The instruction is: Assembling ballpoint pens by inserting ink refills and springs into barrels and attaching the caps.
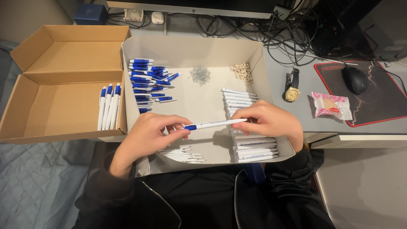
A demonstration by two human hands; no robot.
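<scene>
grey desk | white tray | both grips pinching pen | monitor behind

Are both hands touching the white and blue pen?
Touching. The head view shows the left hand pinching the blue end of the pen, while the right hand pinches its white end, holding it above the white tray.

bare tray floor mid-box, blue caps left, white barrels right, springs behind
</scene>
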